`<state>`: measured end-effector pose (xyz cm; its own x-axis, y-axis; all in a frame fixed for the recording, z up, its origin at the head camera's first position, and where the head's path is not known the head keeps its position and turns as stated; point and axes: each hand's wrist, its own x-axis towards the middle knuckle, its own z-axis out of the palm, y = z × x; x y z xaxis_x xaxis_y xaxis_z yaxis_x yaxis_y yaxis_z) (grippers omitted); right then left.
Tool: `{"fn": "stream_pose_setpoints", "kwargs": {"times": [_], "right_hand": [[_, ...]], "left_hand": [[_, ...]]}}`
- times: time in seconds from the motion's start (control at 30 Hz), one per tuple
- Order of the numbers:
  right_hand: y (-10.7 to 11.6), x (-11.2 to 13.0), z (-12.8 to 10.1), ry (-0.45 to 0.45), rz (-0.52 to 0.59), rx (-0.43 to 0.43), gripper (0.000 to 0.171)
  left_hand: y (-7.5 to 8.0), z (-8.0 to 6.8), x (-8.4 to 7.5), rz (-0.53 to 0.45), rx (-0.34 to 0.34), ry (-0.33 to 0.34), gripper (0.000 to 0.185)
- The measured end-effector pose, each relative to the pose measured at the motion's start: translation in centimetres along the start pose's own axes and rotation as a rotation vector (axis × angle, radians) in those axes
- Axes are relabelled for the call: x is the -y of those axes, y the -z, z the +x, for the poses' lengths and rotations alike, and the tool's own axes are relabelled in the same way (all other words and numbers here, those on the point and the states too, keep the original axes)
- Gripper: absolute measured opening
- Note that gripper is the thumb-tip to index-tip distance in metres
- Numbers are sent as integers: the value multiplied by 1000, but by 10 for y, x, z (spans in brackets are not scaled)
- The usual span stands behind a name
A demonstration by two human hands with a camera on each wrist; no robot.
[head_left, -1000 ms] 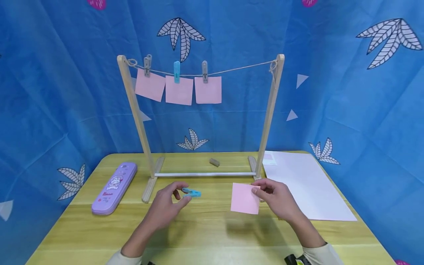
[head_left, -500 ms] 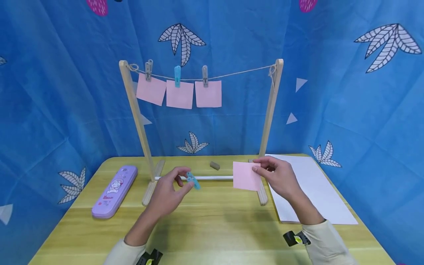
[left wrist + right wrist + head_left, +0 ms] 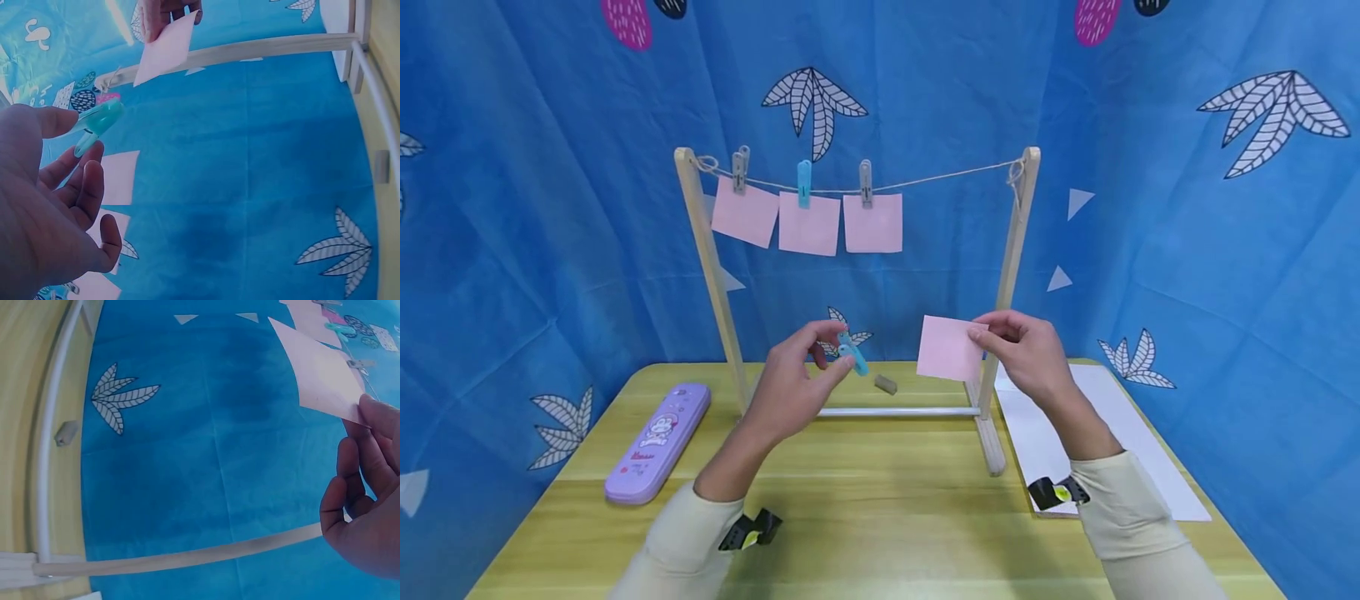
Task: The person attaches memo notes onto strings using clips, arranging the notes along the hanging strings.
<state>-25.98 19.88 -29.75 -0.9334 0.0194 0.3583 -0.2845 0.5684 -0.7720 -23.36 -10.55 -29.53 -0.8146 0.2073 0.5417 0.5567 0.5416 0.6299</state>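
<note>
My left hand (image 3: pixel 801 379) pinches a light blue clothespin (image 3: pixel 853 354) between thumb and forefinger, raised above the table; the same blue clothespin (image 3: pixel 97 122) shows in the left wrist view. My right hand (image 3: pixel 1022 350) pinches a pink square note (image 3: pixel 950 348) by its right edge, held up near the right post of the wooden rack (image 3: pixel 1011 250); the pink note (image 3: pixel 322 378) also shows in the right wrist view. On the string (image 3: pixel 940 175) hang three pink notes (image 3: pixel 808 223), each under a clip, on the left half.
A purple pencil case (image 3: pixel 658 442) lies on the yellow table (image 3: pixel 880 517) at the left. A white sheet (image 3: pixel 1120 442) lies at the right. A small grey clip (image 3: pixel 886 384) rests behind the rack's white base bar (image 3: pixel 895 412). Blue patterned cloth surrounds the table.
Both hands have risen from just above the table to mid-height in front of the rack, the left carrying the blue clothespin and the right the pink note.
</note>
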Motion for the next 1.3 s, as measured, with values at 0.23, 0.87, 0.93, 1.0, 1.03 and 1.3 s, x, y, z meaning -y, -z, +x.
{"fn": "stream_pose_setpoints", "kwargs": {"times": [0.23,0.87,0.93,1.0,1.03,1.3], "right_hand": [[4,13,19,97,12,-28,33],[18,35,52,109,-3,-71,30],[19,36,56,103,9,-77,31],[18,39,60,95,21,-77,31],[17,40,62,92,28,-73,32],[15,50,72,80,48,-49,28]], "left_hand": [[8,26,-14,9,-17,-62,36],[30,108,-59,56,-55,-136,40],[32,116,-64,67,-62,-140,40],[35,124,-68,87,-66,-144,41],[37,128,-71,100,-70,-152,41],[39,153,-85,224,-83,-141,41]]}}
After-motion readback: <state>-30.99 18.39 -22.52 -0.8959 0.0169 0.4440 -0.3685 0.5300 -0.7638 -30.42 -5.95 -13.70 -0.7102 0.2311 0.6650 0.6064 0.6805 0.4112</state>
